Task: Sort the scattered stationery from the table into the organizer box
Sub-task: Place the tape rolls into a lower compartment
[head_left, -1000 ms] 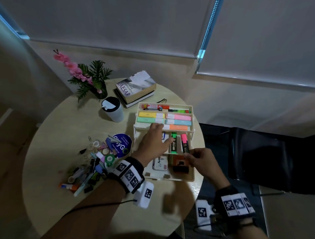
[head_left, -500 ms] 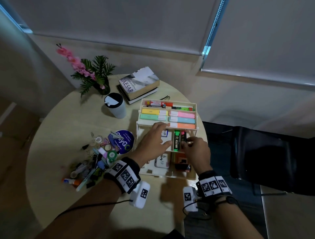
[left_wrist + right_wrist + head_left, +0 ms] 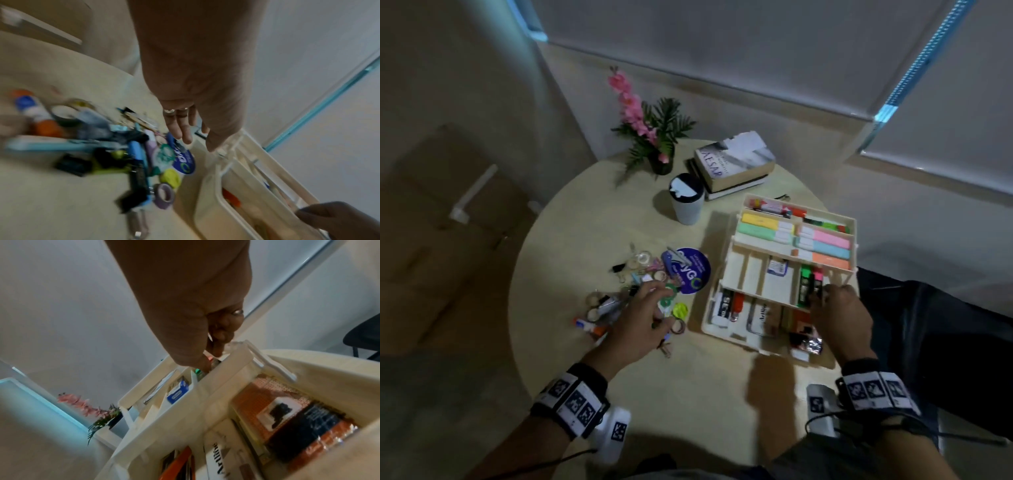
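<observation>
A cream three-tier organizer box [image 3: 753, 277] stands open on the right of the round table. Pastel highlighters fill its top tier. A green highlighter [image 3: 804, 284] and a pink highlighter [image 3: 816, 275] lie in the middle tier. My right hand [image 3: 825, 301] reaches into that compartment, and its curled fingers [image 3: 211, 353] pinch the pink highlighter's near end. My left hand [image 3: 650, 301] hovers over the scattered stationery pile [image 3: 619, 301], fingers [image 3: 185, 136] loose and holding nothing. The pile [image 3: 127, 155] holds tape rolls, binder clips, a glue stick and pens.
A white cup [image 3: 686, 198], stacked books [image 3: 736, 164] and a potted pink flower [image 3: 650, 137] stand at the table's far side. A round blue sticker [image 3: 693, 270] lies between pile and box. A dark chair [image 3: 945, 325] stands right of the table.
My left hand left the organizer's middle tier and moved left over the pile. My right hand moved up from the bottom tier onto the highlighters and stays there.
</observation>
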`<act>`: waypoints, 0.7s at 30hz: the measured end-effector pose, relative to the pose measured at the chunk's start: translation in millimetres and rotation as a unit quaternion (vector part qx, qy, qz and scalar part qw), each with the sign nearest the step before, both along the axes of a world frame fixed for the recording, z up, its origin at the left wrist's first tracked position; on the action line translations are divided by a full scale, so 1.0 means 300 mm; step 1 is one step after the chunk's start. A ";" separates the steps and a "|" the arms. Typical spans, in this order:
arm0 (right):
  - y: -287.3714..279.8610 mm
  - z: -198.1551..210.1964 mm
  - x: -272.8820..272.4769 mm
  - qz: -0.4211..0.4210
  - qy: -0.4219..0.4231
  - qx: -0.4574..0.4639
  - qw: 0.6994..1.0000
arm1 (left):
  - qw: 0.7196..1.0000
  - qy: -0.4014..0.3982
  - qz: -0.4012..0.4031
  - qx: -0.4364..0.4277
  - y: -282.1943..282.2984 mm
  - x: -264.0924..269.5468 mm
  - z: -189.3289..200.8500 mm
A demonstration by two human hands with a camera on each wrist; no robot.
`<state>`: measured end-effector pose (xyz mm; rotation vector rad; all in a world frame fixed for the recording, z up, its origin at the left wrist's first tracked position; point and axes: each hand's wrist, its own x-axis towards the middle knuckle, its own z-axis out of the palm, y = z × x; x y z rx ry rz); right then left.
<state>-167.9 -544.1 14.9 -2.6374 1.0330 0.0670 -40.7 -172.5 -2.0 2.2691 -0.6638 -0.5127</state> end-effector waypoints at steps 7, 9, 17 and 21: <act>0.313 0.053 0.077 0.175 -0.094 0.020 0.980 | 0.997 0.048 0.058 0.007 0.335 0.023 -0.069; 0.443 0.057 0.136 0.229 -0.079 0.053 0.969 | 0.995 0.047 0.086 0.010 0.407 0.029 -0.096; 0.799 -0.067 0.389 0.188 0.009 0.197 0.962 | 0.994 0.060 0.084 0.031 0.565 0.063 -0.167; 0.844 -0.201 0.429 0.128 0.041 0.185 0.974 | 0.994 0.062 0.083 0.030 0.606 0.061 -0.193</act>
